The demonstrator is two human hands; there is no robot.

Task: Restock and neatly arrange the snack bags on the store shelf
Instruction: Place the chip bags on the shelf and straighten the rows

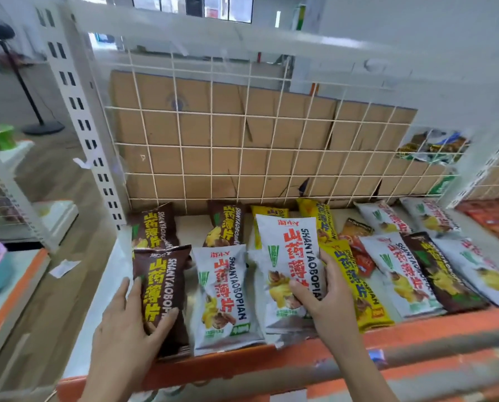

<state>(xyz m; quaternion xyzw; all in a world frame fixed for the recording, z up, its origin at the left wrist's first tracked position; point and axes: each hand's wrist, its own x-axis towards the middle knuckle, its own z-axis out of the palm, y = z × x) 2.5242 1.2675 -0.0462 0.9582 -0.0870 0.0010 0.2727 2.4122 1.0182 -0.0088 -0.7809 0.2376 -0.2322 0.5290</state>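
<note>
Down at the lower left, the left hand (129, 323) clasps a brown snack bag (164, 285) lying on the shelf (416, 333); at centre the right hand (329, 297) grips a white snack bag (286, 250), thumb across its front.

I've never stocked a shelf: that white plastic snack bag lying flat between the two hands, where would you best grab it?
Probably its near end, by the shelf's orange front edge, coming from the front. The white plastic snack bag lies flat lengthwise; the glossy brown snack bag in the left hand and the second white bag in the right hand crowd its long sides.
</note>
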